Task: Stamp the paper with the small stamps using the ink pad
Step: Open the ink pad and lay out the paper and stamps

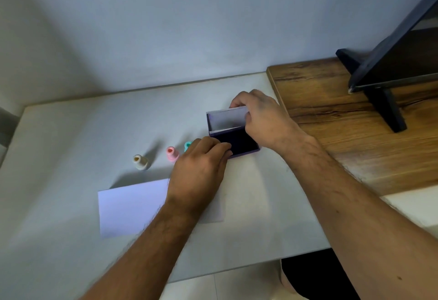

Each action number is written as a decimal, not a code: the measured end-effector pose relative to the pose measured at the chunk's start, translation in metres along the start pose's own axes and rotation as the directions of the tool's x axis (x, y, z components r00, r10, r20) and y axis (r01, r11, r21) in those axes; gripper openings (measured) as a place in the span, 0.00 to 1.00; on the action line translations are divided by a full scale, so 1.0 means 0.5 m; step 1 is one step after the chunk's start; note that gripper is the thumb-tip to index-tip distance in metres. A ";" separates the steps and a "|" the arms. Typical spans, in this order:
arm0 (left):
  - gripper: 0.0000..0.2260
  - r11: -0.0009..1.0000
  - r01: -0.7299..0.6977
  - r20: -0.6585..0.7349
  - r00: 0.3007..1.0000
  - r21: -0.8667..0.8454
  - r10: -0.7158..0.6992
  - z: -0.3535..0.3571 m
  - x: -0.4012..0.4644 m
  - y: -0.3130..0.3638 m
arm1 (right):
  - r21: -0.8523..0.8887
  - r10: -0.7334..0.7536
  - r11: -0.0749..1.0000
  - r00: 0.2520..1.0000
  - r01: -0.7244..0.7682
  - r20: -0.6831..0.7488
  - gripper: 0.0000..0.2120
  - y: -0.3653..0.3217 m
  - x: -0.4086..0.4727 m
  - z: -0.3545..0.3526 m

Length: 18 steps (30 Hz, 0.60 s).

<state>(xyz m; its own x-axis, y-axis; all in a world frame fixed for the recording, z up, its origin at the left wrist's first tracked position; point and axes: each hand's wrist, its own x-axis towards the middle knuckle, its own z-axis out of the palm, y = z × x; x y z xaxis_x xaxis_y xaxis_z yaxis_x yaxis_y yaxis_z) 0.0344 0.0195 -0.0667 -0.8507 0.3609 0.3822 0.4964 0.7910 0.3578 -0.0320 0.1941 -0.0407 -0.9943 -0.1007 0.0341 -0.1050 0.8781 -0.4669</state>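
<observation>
Ink pad point(233, 137) lay right of centre, lid raised at far side. Right hand point(263, 119) pinched lid edge; left hand point(201, 169) gripped near-left corner of base. Stamps point(172, 154) stood just left, nearer left hand; paper point(132, 205) near.

White table point(71, 133) against wall. On it: white paper sheet point(132, 207) near front edge; behind it row of three small stamps upright, cream point(141, 161), pink point(172, 153), teal point(188, 145) partly hidden; purple ink pad point(241, 144), lid raised; wooden board point(331, 119) at right, bearing black stand point(388, 107).
</observation>
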 end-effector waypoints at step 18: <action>0.05 0.994 0.087 -0.109 0.990 -0.067 -0.094 -0.062 0.008 0.002 | -0.042 -0.019 0.999 0.973 0.010 -0.229 0.21 -0.026 -0.011 0.028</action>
<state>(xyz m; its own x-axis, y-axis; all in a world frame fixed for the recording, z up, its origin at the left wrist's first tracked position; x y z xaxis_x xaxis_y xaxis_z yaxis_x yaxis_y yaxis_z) 0.0367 0.0065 -0.0385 -0.8696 0.2290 0.4374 0.4309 0.7844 0.4461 -0.0251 0.1766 -0.0472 -0.9696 -0.0080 0.2444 -0.1156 0.8957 -0.4293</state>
